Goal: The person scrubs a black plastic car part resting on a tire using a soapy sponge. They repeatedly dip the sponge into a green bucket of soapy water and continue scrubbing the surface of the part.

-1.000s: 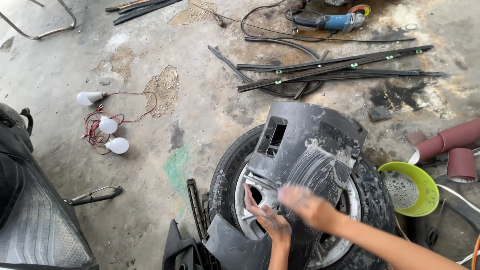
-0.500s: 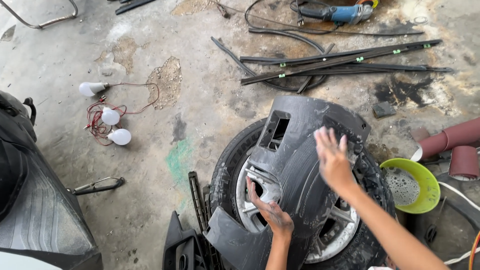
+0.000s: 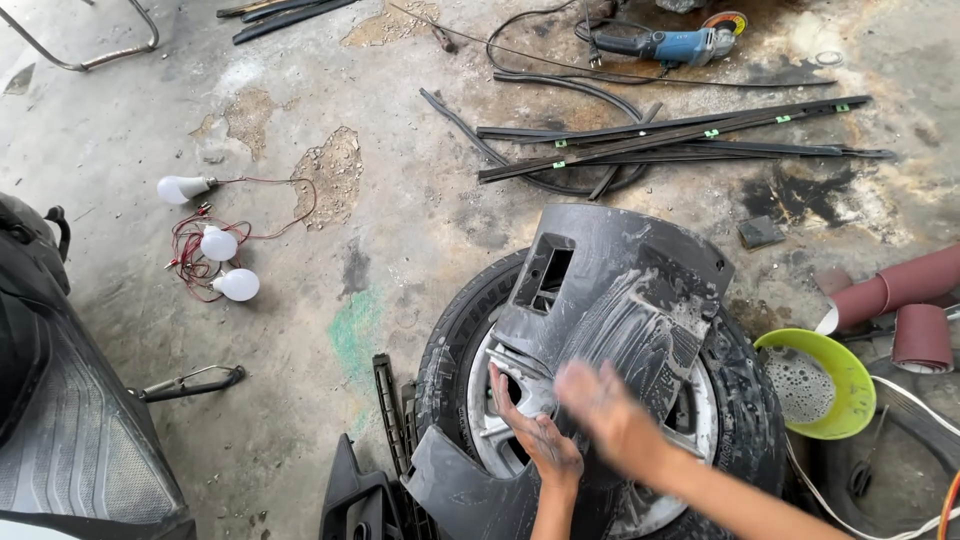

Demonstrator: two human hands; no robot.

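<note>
A dark grey plastic car body panel, wet and streaked with foam, lies on top of a car wheel with a tyre flat on the concrete floor. My left hand presses against the panel's lower left edge, over the silver rim. My right hand is blurred, flat on the soapy face of the panel; whether it holds anything I cannot tell.
A green bowl of soapy water sits right of the tyre, with rolls of reddish sandpaper behind it. Long black trim strips and a blue angle grinder lie farther away. Three white bulbs on red wires lie left. A scooter stands at the left edge.
My right hand swept from the panel's lower middle up to its upper right, then back down to the lower middle. My left hand stayed at the panel's edge.
</note>
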